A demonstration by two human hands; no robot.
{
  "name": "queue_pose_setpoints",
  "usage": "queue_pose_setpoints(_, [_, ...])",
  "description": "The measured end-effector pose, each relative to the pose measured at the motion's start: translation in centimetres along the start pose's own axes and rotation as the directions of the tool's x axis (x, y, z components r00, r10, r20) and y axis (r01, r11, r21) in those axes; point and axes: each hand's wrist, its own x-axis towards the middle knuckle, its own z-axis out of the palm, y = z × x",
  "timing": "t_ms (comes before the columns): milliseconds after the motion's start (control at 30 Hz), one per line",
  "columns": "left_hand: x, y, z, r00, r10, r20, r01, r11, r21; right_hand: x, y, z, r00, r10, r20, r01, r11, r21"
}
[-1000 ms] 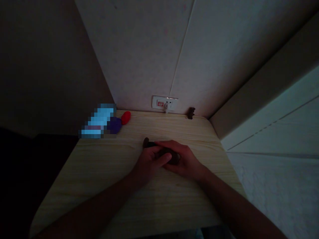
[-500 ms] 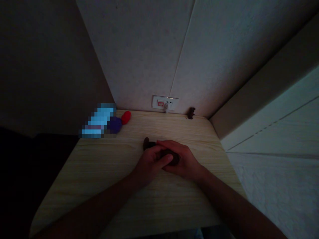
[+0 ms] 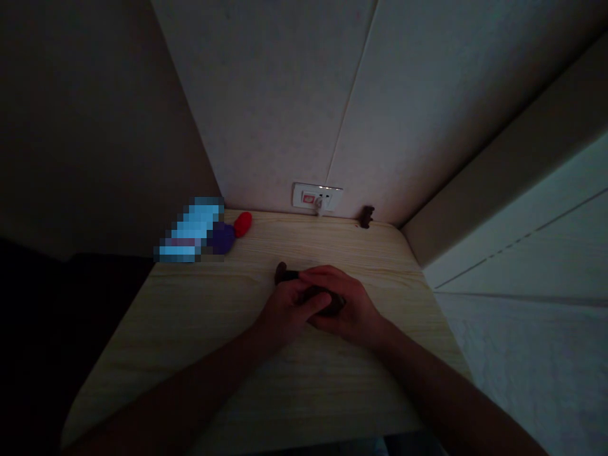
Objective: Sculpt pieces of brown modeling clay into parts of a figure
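Brown object (image 3: 336, 305), left hand (image 3: 282, 315) and right hand (image 3: 355, 309) wrapped round it, grip almost unchanged

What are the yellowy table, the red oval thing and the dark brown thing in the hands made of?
The pale yellow, round-cornered, wooden-looking table: probably wood or laminate, with streaky grain lines and little shine.
The small red oval object: maybe plastic or clay; it looks smooth, its colour even.
The dark brown rounded object: can't tell; it's partly covered and too dim.
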Motion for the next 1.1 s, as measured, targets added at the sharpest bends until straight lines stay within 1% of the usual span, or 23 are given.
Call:
queue_pose_setpoints(167, [-0.1, 0.1, 0.0, 0.998, -0.028, 0.048, 0.029, 0.999, -0.026, 0.0, 0.1, -0.2, 1.0, 0.011, -0.018, -0.011, 1.0, 0.02])
queue_pose_setpoints(300, [-0.1, 0.3, 0.1, 0.998, -0.054, 0.044, 0.055, 0.998, -0.01, 0.1, -0.1, -0.2, 0.999, 0.025, -0.03, -0.024, 0.998, 0.059])
queue_pose_setpoints(500, [-0.1, -0.1, 0.2, 0.995, -0.09, 0.046, 0.094, 0.993, -0.077, 0.2, -0.5, -0.1, 0.997, 0.075, -0.035, -0.07, 0.989, 0.132])
queue_pose_setpoints(633, [-0.1, -0.5, 0.1, 0.992, -0.127, 0.014, 0.128, 0.986, -0.108, 0.0, -0.6, 0.0, 0.992, 0.124, -0.023, -0.12, 0.985, 0.121])
queue_pose_setpoints(700, [-0.2, -0.7, 0.2, 0.99, -0.142, -0.008, 0.14, 0.98, -0.14, 0.0, -0.6, 0.0, 0.991, 0.128, -0.024, -0.125, 0.987, 0.101])
queue_pose_setpoints(800, [-0.3, -0.8, 0.3, 0.988, -0.156, -0.006, 0.151, 0.965, -0.214, 0.0, -0.4, 0.0, 0.997, 0.072, -0.04, -0.069, 0.996, 0.06])
queue_pose_setpoints(933, [-0.3, -0.7, 0.4, 0.989, -0.149, 0.024, 0.15, 0.947, -0.283, -0.1, -0.1, 0.0, 0.998, -0.041, -0.041, 0.038, 0.997, -0.074])
queue_pose_setpoints(1000, [-0.3, -0.7, 0.4, 0.989, -0.142, 0.04, 0.147, 0.938, -0.313, -0.2, 0.0, 0.0, 0.998, -0.062, -0.026, 0.059, 0.992, -0.116])
queue_pose_setpoints(1100, [-0.2, -0.7, 0.4, 0.988, -0.15, 0.037, 0.153, 0.935, -0.32, -0.2, 0.0, -0.1, 0.998, -0.066, -0.004, 0.065, 0.99, -0.123])
